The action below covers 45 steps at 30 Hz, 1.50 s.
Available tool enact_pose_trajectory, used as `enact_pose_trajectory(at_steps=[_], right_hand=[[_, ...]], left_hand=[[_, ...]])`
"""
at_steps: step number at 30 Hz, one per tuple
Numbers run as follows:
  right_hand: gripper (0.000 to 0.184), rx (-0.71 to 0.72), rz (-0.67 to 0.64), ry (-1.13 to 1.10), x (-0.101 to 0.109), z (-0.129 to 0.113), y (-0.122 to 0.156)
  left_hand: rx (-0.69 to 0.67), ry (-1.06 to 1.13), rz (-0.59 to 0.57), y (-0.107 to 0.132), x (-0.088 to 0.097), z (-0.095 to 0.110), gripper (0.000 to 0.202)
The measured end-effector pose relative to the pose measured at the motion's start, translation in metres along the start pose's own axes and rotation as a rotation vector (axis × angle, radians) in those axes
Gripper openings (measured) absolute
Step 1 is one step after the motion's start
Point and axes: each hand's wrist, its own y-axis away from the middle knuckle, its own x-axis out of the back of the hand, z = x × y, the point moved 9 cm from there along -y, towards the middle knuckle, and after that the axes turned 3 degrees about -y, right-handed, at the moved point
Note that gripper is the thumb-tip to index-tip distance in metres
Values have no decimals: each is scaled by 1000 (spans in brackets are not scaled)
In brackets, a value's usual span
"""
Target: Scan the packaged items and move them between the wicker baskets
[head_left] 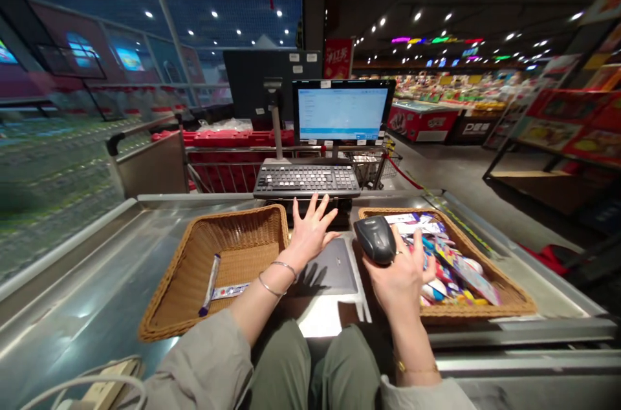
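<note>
My right hand [398, 274] grips a black handheld barcode scanner [377, 238] beside the left end of the right wicker basket [514, 297]. That basket is heaped with colourful packets [453, 261] and white-and-purple wrapped bars [420, 224]. With its fingers spread, my left hand [310, 232] hovers just in front of the black keyboard [306, 180]; whether a fingertip touches the keyboard edge I cannot tell. At my left, another wicker basket [169, 274] holds two slim wrapped bars, one upright along the weave [210, 284] and one lying crosswise [230, 291].
Behind the keyboard stands a lit monitor [343, 114], with a second dark screen [257, 90] turned away. Both baskets rest on a metal counter [87, 287]. A power strip [109, 387] with cables lies at the lower left. Shopping carts [223, 167] stand beyond the counter.
</note>
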Motion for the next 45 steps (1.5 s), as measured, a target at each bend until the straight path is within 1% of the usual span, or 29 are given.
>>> enact_pose_trajectory(at_steps=[4,7,10,16,21,25,29,32,36,41,43,45], right_hand=[[45,67,-62,3,-20,-23,4],[33,105,-113,-13,-33,-39,8],[29,125,-138,-50,-46,-49,11],[30,130,-162,-82,-70,-56,18],[29,166,-204,-92,-85,-61,27],[30,165,-231,-96,-94,-58,34],[30,137,-265,-121,-102,-53,39],[33,122,-280,-128,-106,-50,42],[36,122,-299,-112,-109,-49,44],[32,99,-328,-127,-111,-49,45],[31,91,-334,-134,-111,-49,44],[32,93,-342,-137,-111,-49,45]], left_hand=[[38,-29,-15,20,5,-29,48],[64,-51,-27,34,10,-49,38],[92,-69,-29,47,14,-69,30],[115,-104,-70,72,15,-101,25],[105,-132,-138,91,8,-121,31],[101,-136,-209,105,0,-137,31],[93,-132,-308,119,-15,-152,30],[28,-138,-415,134,-33,-155,29],[-84,-126,-559,157,-59,-152,26],[-178,-55,-724,181,-93,-147,34],[-222,-25,-761,187,-105,-142,35],[-262,-5,-772,190,-114,-136,33]])
